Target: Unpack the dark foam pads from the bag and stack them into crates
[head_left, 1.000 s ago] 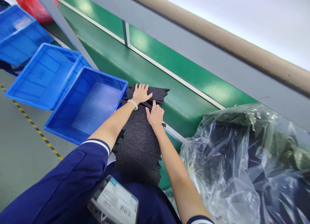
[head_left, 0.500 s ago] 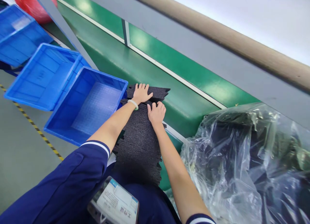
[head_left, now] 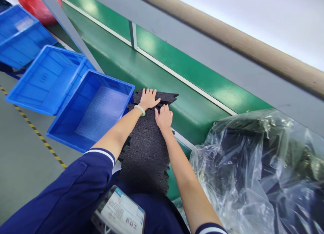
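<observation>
A stack of black, rough-textured foam-like sheets [head_left: 145, 149] with jagged side edges lies in front of my body. Across its far end is a separate black jagged piece [head_left: 168, 97], with a gap between the two. My left hand [head_left: 149, 99], a pale bangle at its wrist, lies on this far piece, fingers spread and thumb out to the right. Just nearer, my right hand [head_left: 164, 117] rests at the far edge of the stack, its fingers bent over that edge and the thumb on the left. The fingertips' undersides are hidden.
Blue plastic crates [head_left: 89, 109] stand at the left, one close beside the stack. Clear plastic sheeting [head_left: 243, 173] covers dark material at the right. A grey rail [head_left: 192, 34] with a brown edge crosses above. Behind lies a green surface [head_left: 113, 58]; a red bag [head_left: 37, 7] sits far left.
My right hand's fingers have straightened a little and shifted slightly away from me. My left hand stays spread on the far black piece.
</observation>
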Demonstrator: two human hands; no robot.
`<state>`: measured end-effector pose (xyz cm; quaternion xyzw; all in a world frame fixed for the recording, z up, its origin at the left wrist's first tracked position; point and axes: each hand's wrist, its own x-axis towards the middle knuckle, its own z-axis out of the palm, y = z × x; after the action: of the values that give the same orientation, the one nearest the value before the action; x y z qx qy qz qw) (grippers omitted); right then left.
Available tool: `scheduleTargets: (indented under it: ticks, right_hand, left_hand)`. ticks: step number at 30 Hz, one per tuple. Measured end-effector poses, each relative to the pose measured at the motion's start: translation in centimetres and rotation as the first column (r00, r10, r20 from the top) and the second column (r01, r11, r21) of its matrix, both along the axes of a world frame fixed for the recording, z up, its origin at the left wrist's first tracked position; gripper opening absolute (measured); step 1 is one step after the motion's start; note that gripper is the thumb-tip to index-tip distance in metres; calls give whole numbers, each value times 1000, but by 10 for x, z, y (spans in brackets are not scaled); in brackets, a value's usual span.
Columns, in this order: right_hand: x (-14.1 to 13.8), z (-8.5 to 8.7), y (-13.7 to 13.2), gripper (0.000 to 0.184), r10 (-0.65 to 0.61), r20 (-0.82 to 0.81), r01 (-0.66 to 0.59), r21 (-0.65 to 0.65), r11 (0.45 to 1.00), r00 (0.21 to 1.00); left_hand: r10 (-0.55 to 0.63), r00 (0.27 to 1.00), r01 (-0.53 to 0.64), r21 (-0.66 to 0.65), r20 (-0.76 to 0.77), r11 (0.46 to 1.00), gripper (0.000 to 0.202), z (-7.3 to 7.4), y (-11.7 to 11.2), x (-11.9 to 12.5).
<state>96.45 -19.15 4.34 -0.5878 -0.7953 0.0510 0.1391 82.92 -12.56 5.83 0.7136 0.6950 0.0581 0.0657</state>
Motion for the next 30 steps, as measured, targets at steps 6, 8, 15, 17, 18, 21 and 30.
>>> scheduleTargets:
  ticks: [6, 8, 15, 17, 18, 21, 30]
  right_hand:
    - [-2, 1, 16, 68, -113, -2, 113, -4, 994, 994]
    - [-4, 0, 24, 71, -152, -4, 152, -11, 988, 988]
    - [-6, -2, 27, 69, -157, -14, 156, -24, 987, 988]
    - [-6, -1, 26, 66, -156, -11, 156, -28, 987, 988]
    - [-6, -1, 25, 64, -159, -9, 159, -29, 987, 987]
    - [-4, 0, 27, 57, -160, -8, 160, -2, 987, 987]
    - [-2, -3, 32, 56, -97, -25, 96, -41, 995, 995]
  left_hand:
    - [-11, 1000, 11, -12, 11, 1000, 71, 0, -2, -1]
    - [-13, 1000, 13, -18, 11, 1000, 72, -1, -2, -1]
    - [-8, 1000, 9, -22, 20, 1000, 72, -2, -2, -1]
    - [-5, 1000, 6, -19, 16, 1000, 71, -2, -2, -1]
    - [-5, 1000, 5, -19, 12, 1000, 71, -2, -2, -1]
    - [-2, 1000, 2, -18, 4, 1000, 71, -1, -3, 0]
    - [2, 1000, -2, -36, 1, 999, 68, 1, -5, 0]
